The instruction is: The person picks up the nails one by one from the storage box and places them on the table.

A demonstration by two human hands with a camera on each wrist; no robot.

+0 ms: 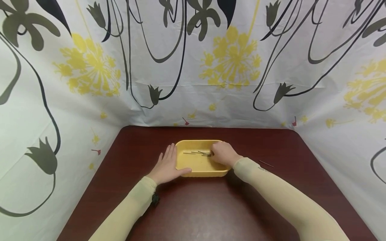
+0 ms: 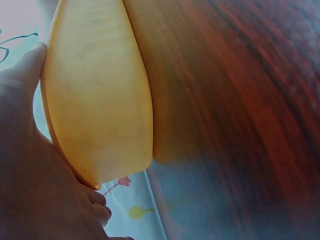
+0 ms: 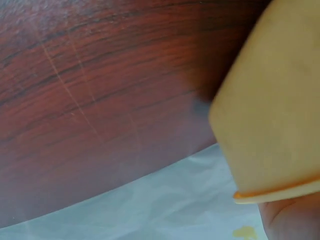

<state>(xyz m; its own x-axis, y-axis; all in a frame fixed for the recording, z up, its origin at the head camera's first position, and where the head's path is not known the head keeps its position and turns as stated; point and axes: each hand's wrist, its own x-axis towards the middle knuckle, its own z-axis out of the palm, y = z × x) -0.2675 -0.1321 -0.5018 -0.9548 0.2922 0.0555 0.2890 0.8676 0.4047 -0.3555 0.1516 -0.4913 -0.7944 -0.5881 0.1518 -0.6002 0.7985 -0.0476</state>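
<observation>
A shallow yellow plastic tray (image 1: 199,174) sits on the table, with several thin metal nails (image 1: 197,153) lying inside it. My left hand (image 1: 167,165) rests against its left end, fingers straight along the side and thumb over the front rim. In the left wrist view this hand (image 2: 45,165) lies along the rim, beside the tray's outer wall (image 2: 100,95). My right hand (image 1: 224,154) reaches into the right end, its curled fingers pinching at the ends of the nails; the fingertips are mostly hidden. Only a bit of that hand (image 3: 292,220) shows beyond the rim in the right wrist view.
One more thin nail (image 1: 266,163) lies on the dark red-brown table (image 1: 193,207), right of the tray and beside my right forearm. A white cloth (image 1: 193,73) with printed flowers hangs behind the table and along both sides.
</observation>
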